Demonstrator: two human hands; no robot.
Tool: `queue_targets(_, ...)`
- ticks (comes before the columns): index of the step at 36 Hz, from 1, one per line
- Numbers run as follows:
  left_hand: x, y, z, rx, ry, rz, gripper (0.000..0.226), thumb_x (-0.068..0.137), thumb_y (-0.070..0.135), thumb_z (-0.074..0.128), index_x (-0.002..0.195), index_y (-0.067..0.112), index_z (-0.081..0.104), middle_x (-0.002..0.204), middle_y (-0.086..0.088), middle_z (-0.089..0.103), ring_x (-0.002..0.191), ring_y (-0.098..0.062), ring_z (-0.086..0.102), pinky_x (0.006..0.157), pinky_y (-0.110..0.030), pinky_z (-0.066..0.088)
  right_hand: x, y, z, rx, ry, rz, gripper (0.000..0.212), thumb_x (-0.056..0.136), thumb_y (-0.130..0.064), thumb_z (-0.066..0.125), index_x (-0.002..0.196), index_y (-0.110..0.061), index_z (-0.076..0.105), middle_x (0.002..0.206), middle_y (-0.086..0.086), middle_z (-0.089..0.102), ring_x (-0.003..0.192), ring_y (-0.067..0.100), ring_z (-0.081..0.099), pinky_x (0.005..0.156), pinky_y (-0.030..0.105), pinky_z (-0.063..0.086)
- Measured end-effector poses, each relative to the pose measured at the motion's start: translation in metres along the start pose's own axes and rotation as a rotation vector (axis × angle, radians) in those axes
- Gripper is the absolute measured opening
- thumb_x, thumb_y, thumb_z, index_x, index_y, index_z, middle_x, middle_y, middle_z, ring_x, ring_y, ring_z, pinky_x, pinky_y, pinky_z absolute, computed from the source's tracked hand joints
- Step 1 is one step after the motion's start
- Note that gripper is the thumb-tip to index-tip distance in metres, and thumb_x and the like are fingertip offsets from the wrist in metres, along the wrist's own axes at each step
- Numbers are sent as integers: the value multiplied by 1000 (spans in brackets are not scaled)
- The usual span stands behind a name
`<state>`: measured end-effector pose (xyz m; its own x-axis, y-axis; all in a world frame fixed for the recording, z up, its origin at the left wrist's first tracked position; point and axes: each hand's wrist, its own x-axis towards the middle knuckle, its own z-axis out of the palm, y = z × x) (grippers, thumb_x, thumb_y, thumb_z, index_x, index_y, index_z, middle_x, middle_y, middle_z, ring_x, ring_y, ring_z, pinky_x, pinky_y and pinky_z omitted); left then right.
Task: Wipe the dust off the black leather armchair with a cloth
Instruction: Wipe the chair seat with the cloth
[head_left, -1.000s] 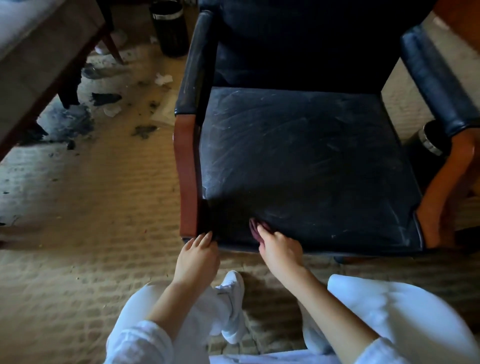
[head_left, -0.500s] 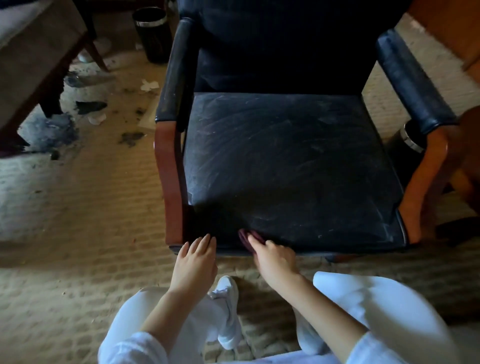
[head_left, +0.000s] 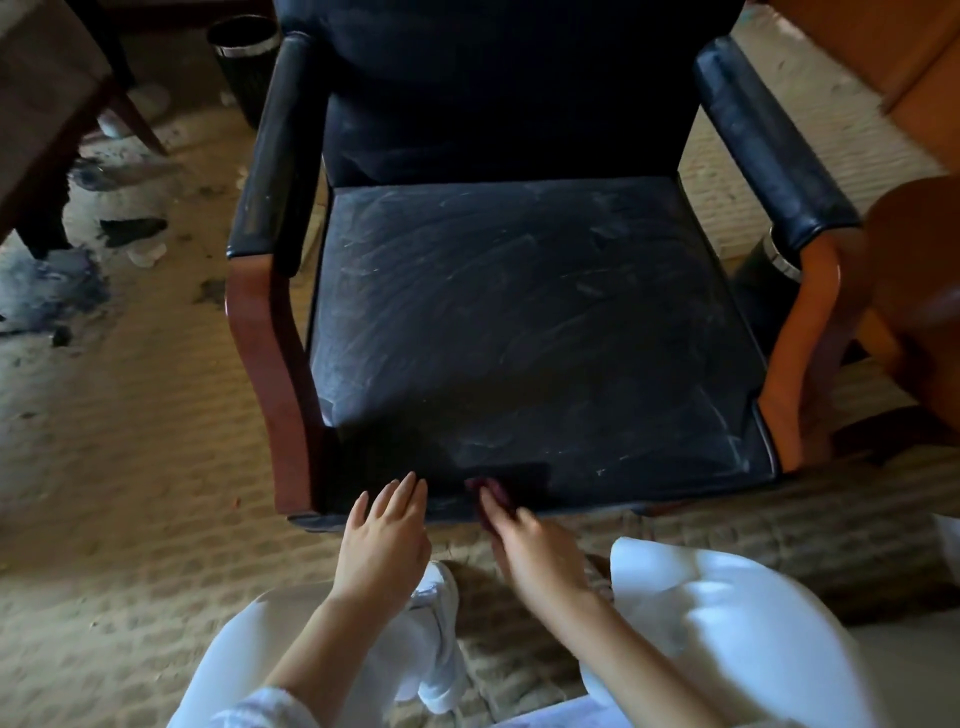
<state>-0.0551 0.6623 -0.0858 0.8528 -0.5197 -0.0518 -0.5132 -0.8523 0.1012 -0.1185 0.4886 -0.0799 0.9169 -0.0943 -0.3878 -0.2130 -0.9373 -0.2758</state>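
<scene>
The black leather armchair (head_left: 519, 322) fills the middle of the view, its seat streaked with grey dust and its arms framed in reddish wood. A small dark red cloth (head_left: 488, 493) lies against the seat's front edge, mostly hidden under my right hand (head_left: 530, 551), which presses it there with fingers laid over it. My left hand (head_left: 384, 535) rests with straight fingers on the front edge just left of the cloth, holding nothing.
A black waste bin (head_left: 244, 62) stands behind the chair's left arm. A table with wooden legs (head_left: 67, 104) is at the far left, with dark debris (head_left: 130, 228) on the carpet. Orange wooden furniture (head_left: 914, 291) crowds the right side. My white-clad knees are at the bottom.
The view has shifted so the chair sits further right and closer. Both hands stay at the seat's front edge, the right one still on the cloth.
</scene>
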Motion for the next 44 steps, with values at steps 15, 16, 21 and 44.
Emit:
queue_targets(15, 0, -13, -7, -49, -31, -174, 58, 58, 11, 86, 112, 2, 68, 114, -14, 68, 104, -30, 66, 83, -49, 52, -7, 41, -1, -13, 23, 89, 58, 98, -28, 44, 150, -36, 20, 121, 6, 58, 100, 26, 62, 83, 34, 51)
queue_targets(16, 0, -12, -8, -65, -34, -183, 56, 60, 10, 85, 113, 2, 68, 116, -13, 67, 106, -30, 65, 85, -49, 51, -8, 40, -3, -29, 16, 89, 59, 98, -29, 45, 151, -35, 18, 120, 5, 59, 99, 26, 62, 82, 34, 51)
queue_targets(21, -5, -15, -10, -100, -45, -203, 55, 62, 5, 80, 116, 4, 67, 119, -10, 67, 109, -28, 64, 88, -49, 51, 2, -3, -2, -34, -58, -7, 64, 99, -18, 43, 153, -28, 9, 116, 10, 58, 96, 30, 62, 71, 33, 42)
queue_targets(44, -19, -18, -11, -44, -87, -82, 71, 49, 18, 85, 118, 10, 67, 119, -6, 67, 106, -24, 66, 84, -44, 54, 15, -3, -9, 15, 25, -20, 56, 99, -30, 42, 151, -32, 20, 115, 8, 61, 97, 30, 64, 78, 36, 51)
